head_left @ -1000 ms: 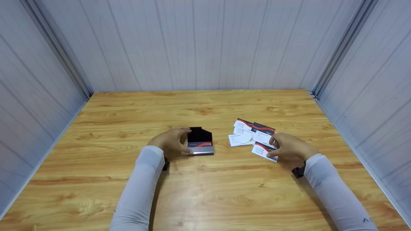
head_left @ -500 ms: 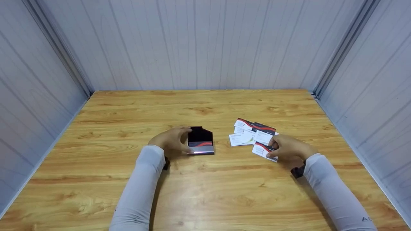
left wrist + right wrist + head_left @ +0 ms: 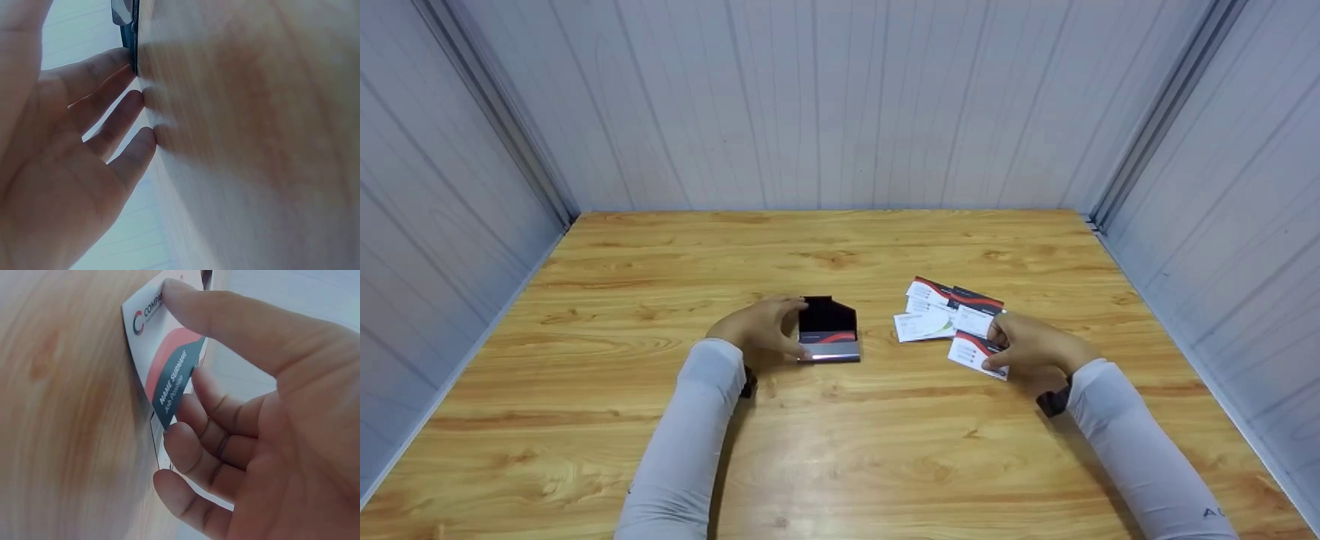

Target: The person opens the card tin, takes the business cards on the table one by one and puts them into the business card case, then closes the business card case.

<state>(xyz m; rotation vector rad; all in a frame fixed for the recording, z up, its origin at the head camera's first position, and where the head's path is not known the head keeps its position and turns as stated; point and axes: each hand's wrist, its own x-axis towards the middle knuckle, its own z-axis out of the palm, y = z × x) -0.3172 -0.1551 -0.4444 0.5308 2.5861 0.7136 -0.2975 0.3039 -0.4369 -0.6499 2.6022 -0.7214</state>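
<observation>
In the head view, a business card case (image 3: 831, 351) lies with its black lid raised, and a dark card with a red stripe shows inside. My left hand (image 3: 761, 328) holds the case at its left side, thumb at the front corner and index finger at the back. Its other fingertips (image 3: 147, 135) touch the table in the left wrist view. My right hand (image 3: 1039, 343) grips a white business card (image 3: 163, 343) with a red and dark band, thumb on its face and fingers at its far edge. That card slants up from the wood in the right wrist view.
Several more business cards (image 3: 922, 325) lie overlapping in a loose spread, just left of the right hand. The wooden table (image 3: 840, 442) is enclosed by pale panel walls (image 3: 825, 105) at the back and both sides.
The right wrist has shifted very slightly left while the fingers stay at the card. The left hand and the case have not visibly moved.
</observation>
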